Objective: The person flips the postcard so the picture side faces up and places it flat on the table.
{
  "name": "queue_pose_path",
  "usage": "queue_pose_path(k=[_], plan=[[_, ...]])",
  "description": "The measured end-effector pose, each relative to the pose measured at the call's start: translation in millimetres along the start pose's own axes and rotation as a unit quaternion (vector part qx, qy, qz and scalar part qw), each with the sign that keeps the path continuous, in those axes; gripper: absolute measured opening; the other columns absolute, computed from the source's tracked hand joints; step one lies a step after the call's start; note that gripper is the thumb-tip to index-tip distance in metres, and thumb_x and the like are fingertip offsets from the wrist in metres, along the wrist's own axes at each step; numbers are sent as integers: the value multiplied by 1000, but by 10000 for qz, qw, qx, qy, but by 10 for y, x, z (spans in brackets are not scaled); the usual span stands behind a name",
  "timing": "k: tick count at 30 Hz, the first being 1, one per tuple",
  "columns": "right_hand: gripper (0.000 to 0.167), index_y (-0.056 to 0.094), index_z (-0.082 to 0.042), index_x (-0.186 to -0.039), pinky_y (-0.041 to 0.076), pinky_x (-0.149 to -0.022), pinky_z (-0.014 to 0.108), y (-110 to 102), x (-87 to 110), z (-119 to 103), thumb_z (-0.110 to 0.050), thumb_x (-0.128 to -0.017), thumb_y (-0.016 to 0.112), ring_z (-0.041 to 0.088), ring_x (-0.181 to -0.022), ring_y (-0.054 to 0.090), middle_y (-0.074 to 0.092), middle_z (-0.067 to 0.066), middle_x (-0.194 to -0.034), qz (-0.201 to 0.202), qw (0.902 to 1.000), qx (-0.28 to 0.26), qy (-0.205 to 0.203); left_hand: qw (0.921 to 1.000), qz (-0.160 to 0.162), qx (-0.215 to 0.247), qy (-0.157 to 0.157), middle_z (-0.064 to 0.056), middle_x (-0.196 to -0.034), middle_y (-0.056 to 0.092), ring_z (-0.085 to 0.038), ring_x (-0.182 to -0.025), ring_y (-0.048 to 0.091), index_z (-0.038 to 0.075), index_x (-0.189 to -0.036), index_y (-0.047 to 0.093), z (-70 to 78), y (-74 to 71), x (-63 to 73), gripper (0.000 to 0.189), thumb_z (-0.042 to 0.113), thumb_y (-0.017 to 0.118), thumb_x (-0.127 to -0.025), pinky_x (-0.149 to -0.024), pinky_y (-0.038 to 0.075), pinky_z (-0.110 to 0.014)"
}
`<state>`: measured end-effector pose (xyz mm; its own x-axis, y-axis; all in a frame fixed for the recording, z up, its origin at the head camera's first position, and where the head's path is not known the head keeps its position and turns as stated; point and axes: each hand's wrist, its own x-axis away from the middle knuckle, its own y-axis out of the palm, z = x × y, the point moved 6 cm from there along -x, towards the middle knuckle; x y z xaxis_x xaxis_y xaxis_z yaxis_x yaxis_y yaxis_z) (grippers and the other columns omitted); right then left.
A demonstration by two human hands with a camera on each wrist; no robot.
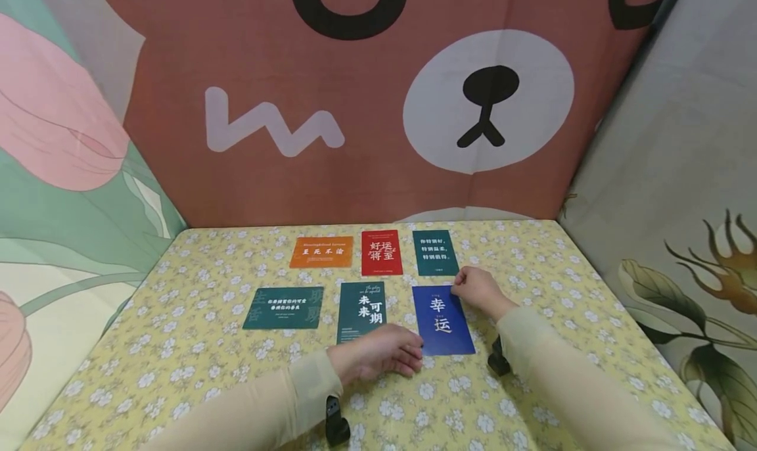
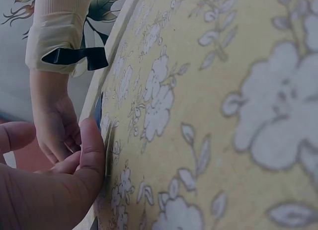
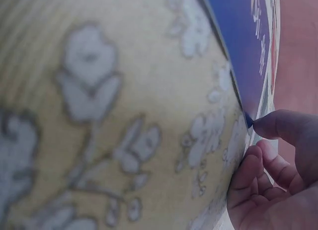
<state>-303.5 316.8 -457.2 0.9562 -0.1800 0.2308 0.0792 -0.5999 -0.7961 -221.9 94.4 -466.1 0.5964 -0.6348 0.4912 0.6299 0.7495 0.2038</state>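
Observation:
A blue card (image 1: 445, 326) with light characters lies on the flowered tablecloth. At its upper right corner, my right hand (image 1: 478, 289) pinches the card between thumb and curled fingers; in the right wrist view the thumb (image 3: 280, 124) is on the tip of the blue card (image 3: 243, 56). My left hand (image 1: 387, 352) is at the lower left edge of that card, fingers loosely bent, and the fingertips seem to touch the edge. It partly covers a green card (image 1: 359, 306) to the left. In the left wrist view, the left hand (image 2: 59, 190) hides most of the card.
Behind lie an orange card (image 1: 321, 252), a red card (image 1: 381, 254) and another green card (image 1: 435, 252). A wide green card (image 1: 284, 308) is at the left of the front row. A printed bear curtain (image 1: 355, 188) hangs behind the table (image 1: 195, 372).

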Motion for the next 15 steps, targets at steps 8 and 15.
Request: queue_pose_path(k=[8,15], plan=[[13,60,0,-102,45,-65,31,6,27,21,-13,-100,63,23,-78,55,61,10,-88,19,9999,-79,-76,9995,-121,-268,-89,-8,-92,65,-16,-77,64,-5,-118,61,-10,18,-25,24,14,56,-104,-70,57,-26],[15,58,1,-107,44,-59,34,-87,126,219,-13,-102,55,21,-69,52,59,10,-84,36,9976,-383,-579,9972,-65,-586,458,-17,-107,69,-20,-87,67,-9,-135,57,82,-141,129,39,10,58,-101,-78,58,-33]])
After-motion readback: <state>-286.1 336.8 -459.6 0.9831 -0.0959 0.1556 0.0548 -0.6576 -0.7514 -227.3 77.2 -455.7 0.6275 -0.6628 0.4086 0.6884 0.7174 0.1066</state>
